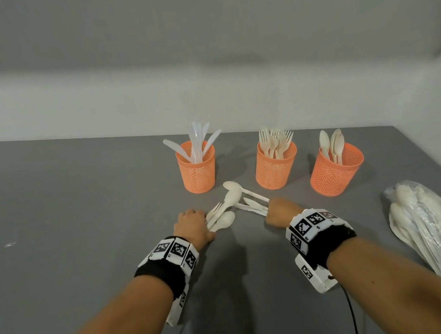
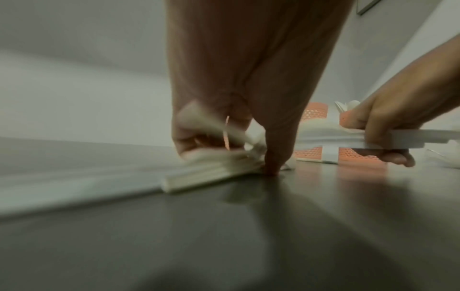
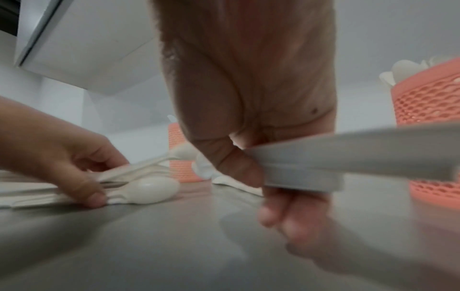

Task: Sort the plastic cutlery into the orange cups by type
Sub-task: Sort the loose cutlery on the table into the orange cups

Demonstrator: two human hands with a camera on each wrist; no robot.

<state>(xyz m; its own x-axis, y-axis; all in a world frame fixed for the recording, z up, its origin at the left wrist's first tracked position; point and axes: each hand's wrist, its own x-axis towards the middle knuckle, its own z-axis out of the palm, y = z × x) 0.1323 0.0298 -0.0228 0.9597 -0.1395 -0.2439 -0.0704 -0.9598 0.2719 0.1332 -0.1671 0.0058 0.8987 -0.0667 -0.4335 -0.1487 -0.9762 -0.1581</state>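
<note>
Three orange mesh cups stand in a row: knives in the left cup (image 1: 198,170), forks in the middle cup (image 1: 275,167), spoons in the right cup (image 1: 335,173). In front of them lies loose white cutlery. My left hand (image 1: 204,223) grips the handles of a bunch of spoons and a fork (image 1: 222,217), low on the table; the wrist view shows its fingers (image 2: 189,141) curled round them. My right hand (image 1: 272,210) pinches the handles of the knives (image 1: 251,206) between thumb (image 3: 234,165) and fingers. One spoon (image 1: 232,187) lies with its handle reaching that hand.
A clear plastic bag of more white cutlery (image 1: 435,233) lies at the right on the grey table (image 1: 78,215). A white wall runs close behind the cups. A black cable (image 1: 352,315) hangs from my right wrist band.
</note>
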